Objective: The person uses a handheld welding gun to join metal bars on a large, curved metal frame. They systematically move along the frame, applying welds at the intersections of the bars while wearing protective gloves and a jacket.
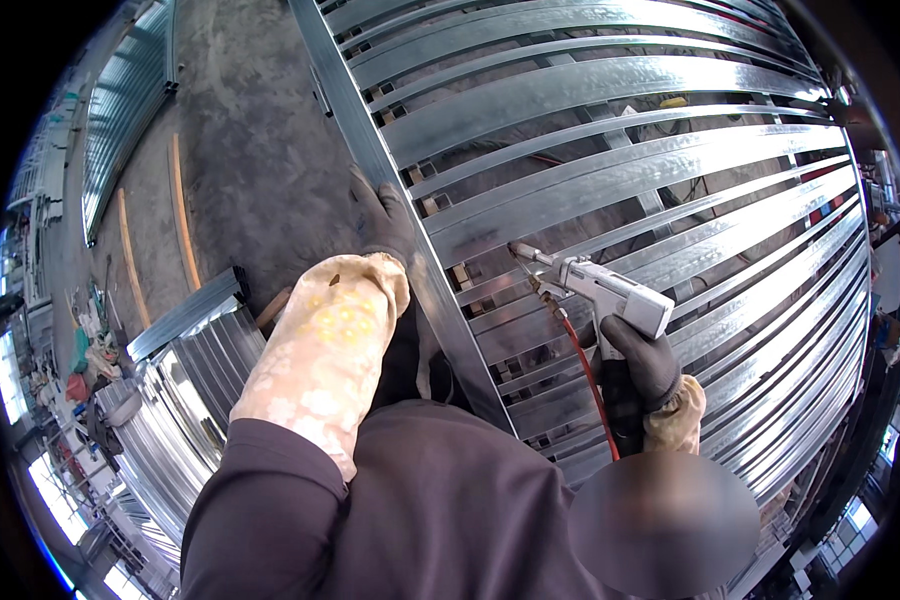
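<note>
My left hand [382, 218], in a dark glove, rests by the outer edge of a long steel side rail [370, 160], its fingers stretched out. A stained, pale sleeve guard [325, 340] covers that forearm. My right hand [650, 365], gloved as well, is wrapped around the grip of a white welding gun [615, 292]. The gun's narrow nozzle points up and left, over the slats close to the side rail. From its front a red hose [587, 375] runs back toward me. Shiny metal slats [560, 155] run across the frame to the right, with gaps between them.
Stacked metal profiles [185, 375] lie at the lower left, and a corrugated-looking stack [125, 110] at the upper left. Two wooden strips [183, 215] are on the grey concrete floor [260, 110]. Cables show beneath the slats. A blurred oval hides the lower right.
</note>
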`<control>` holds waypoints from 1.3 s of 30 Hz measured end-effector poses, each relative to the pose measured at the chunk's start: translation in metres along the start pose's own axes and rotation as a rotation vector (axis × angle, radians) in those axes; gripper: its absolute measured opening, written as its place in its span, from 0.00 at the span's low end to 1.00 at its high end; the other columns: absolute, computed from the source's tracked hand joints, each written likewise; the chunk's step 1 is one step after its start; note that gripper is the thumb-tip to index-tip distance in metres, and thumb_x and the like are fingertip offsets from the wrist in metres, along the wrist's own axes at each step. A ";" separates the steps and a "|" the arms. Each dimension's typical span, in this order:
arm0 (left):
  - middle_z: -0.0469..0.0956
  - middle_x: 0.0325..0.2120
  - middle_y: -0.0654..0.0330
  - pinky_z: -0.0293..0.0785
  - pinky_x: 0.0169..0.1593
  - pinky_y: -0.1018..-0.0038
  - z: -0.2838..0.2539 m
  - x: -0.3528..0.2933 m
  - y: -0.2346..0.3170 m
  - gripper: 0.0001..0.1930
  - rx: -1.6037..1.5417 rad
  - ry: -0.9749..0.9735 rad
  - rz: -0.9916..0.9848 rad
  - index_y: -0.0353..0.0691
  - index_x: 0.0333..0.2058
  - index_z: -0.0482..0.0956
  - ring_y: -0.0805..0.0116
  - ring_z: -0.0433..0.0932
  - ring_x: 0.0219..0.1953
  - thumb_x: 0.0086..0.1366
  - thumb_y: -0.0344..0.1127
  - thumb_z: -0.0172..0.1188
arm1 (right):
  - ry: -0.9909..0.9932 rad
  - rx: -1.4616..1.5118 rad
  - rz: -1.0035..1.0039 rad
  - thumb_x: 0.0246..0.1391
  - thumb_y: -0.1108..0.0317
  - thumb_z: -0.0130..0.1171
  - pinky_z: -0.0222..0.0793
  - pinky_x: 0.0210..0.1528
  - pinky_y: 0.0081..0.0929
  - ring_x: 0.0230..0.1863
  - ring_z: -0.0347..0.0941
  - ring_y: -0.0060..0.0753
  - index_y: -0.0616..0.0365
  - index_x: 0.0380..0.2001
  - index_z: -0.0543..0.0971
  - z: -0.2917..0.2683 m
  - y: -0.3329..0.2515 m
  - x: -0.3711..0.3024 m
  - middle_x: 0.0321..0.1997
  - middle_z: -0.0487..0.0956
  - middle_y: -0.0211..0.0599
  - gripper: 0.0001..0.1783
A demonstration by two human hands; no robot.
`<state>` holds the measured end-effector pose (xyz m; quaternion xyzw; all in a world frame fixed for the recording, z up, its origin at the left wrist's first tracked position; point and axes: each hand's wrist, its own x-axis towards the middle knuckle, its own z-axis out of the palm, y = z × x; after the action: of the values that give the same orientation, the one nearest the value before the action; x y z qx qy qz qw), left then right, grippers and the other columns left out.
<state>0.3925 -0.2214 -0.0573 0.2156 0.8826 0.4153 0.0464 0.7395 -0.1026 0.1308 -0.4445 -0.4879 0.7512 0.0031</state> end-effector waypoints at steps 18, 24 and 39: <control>0.55 0.70 0.39 0.55 0.71 0.61 -0.007 -0.002 0.012 0.33 -0.018 -0.059 -0.080 0.35 0.72 0.45 0.43 0.56 0.72 0.76 0.42 0.43 | -0.109 -0.017 -0.109 0.65 0.60 0.54 0.74 0.30 0.22 0.26 0.78 0.26 0.66 0.44 0.79 0.031 -0.015 0.050 0.34 0.83 0.38 0.18; 0.56 0.71 0.41 0.57 0.70 0.60 -0.009 0.000 0.010 0.33 -0.003 -0.078 -0.092 0.40 0.73 0.44 0.42 0.59 0.70 0.77 0.44 0.43 | -0.181 0.017 -0.132 0.64 0.63 0.58 0.72 0.33 0.22 0.32 0.75 0.20 0.63 0.56 0.75 0.041 -0.006 0.071 0.35 0.82 0.32 0.21; 0.55 0.70 0.39 0.57 0.70 0.61 0.000 0.000 -0.002 0.33 0.033 -0.018 -0.012 0.42 0.74 0.44 0.43 0.59 0.71 0.77 0.45 0.42 | -0.232 -0.078 -0.214 0.64 0.65 0.56 0.70 0.38 0.22 0.34 0.74 0.19 0.65 0.61 0.71 0.049 -0.013 0.074 0.31 0.82 0.31 0.25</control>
<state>0.3917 -0.2221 -0.0590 0.2148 0.8901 0.3984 0.0530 0.6562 -0.0985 0.0975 -0.3001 -0.5581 0.7736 0.0093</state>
